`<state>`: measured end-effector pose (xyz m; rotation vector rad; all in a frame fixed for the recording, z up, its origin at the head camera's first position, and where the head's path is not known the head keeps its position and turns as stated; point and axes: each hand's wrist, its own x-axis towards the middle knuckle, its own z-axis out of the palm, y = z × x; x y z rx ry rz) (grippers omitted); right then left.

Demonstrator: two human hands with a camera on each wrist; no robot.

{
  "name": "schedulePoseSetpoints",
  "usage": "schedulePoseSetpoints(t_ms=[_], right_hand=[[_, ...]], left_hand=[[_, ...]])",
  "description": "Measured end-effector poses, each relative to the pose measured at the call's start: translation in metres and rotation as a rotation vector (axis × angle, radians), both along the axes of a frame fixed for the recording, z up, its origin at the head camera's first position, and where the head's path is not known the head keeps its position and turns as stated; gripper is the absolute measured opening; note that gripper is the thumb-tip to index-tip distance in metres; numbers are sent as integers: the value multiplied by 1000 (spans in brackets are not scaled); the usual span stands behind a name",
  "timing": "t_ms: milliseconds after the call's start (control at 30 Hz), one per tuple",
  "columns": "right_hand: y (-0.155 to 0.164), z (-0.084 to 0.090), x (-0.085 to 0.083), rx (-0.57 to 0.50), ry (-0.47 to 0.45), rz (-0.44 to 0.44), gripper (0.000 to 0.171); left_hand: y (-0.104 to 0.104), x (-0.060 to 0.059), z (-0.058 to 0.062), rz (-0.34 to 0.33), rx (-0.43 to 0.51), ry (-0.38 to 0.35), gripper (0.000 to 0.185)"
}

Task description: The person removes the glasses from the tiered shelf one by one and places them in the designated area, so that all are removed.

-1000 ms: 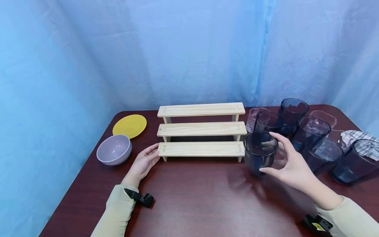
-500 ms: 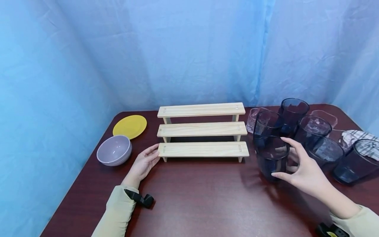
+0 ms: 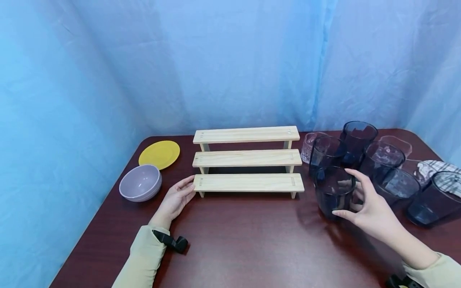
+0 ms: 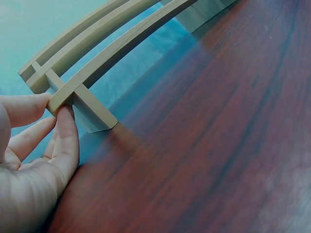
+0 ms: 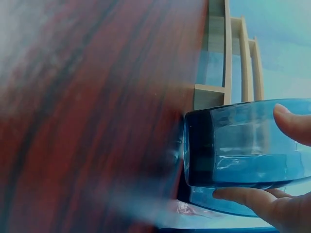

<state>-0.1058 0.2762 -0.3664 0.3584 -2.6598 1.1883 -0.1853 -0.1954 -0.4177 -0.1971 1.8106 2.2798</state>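
Observation:
A three-step wooden rack (image 3: 248, 183) stands mid-table. My left hand (image 3: 176, 200) pinches the left end of its lowest board. In the left wrist view the thumb (image 4: 29, 108) lies on the board's upper side and a finger (image 4: 67, 131) comes from below. To the right of the rack, my right hand (image 3: 371, 208) holds a dark blue glass tumbler (image 3: 333, 196) upright, thumb on the near side and fingers around the far right side. The right wrist view has the tumbler (image 5: 238, 145) with its base at or close to the tabletop; I cannot tell whether they touch.
Several more dark tumblers (image 3: 382, 158) crowd the right side, with a small clear glass (image 3: 307, 150) and a checked cloth (image 3: 437, 170). On the left are a lilac bowl (image 3: 140, 184) and a yellow plate (image 3: 160, 155). A blue curtain (image 3: 230, 64) hangs behind the table (image 3: 252, 240).
My right hand and the tumbler have moved right, away from the rack's right end, and hardly move in the last half second. The left hand keeps its place on the rack.

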Motion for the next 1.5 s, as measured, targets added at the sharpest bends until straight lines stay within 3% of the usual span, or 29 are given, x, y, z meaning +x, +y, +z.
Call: schedulePoseSetpoints(t_ms=[300,600,867,1500], right_hand=[[-1,-2,4,34,40,-21,115],[1,-3,0,35,5,-57,113],[0,0,-1,133,-19,-82,109],[-5,2,-7,152,-22,-106,108]], left_hand=[[0,2,-2,-14,-8,-4,53],[0,0,1,-6,-1,-1,52],[0,1,1,-11,12,2,53],[0,1,1,-17,-14,10,51]])
